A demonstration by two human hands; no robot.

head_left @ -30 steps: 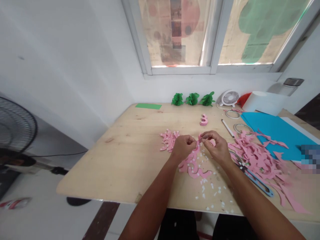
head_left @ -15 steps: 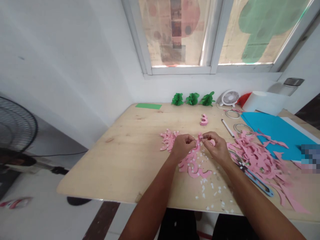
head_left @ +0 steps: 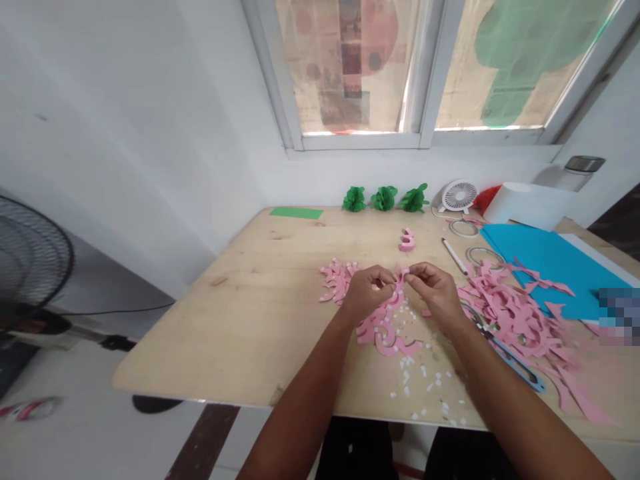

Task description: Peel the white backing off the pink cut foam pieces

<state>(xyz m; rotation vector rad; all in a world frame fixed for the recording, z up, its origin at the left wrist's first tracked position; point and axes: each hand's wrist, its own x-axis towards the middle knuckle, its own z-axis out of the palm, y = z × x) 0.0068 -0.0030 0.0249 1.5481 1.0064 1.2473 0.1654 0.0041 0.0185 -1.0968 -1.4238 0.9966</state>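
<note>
My left hand [head_left: 367, 292] and my right hand [head_left: 436, 288] meet over the middle of the wooden table [head_left: 260, 327], both with fingers pinched on a small pink paper piece [head_left: 400, 277] held between them. Under my hands lie curved pink cut-outs [head_left: 387, 330] and small white paper bits [head_left: 425, 377]. More pink cut-outs [head_left: 337, 280] sit just left of my left hand. A finished pink piece [head_left: 407, 240] rests farther back.
A heap of pink offcuts [head_left: 510, 313] and blue-handled scissors [head_left: 515, 363] lie right of my right arm. Blue paper [head_left: 545, 263], a pen [head_left: 454, 255], a small white fan [head_left: 459, 196], three green paper balls [head_left: 384, 198] and a green sheet [head_left: 296, 213] sit at the back. A floor fan [head_left: 30, 260] stands left.
My hands have shifted a little, fingers working the pink piece; the right hand has drawn slightly closer to the left. Nothing else has moved.
</note>
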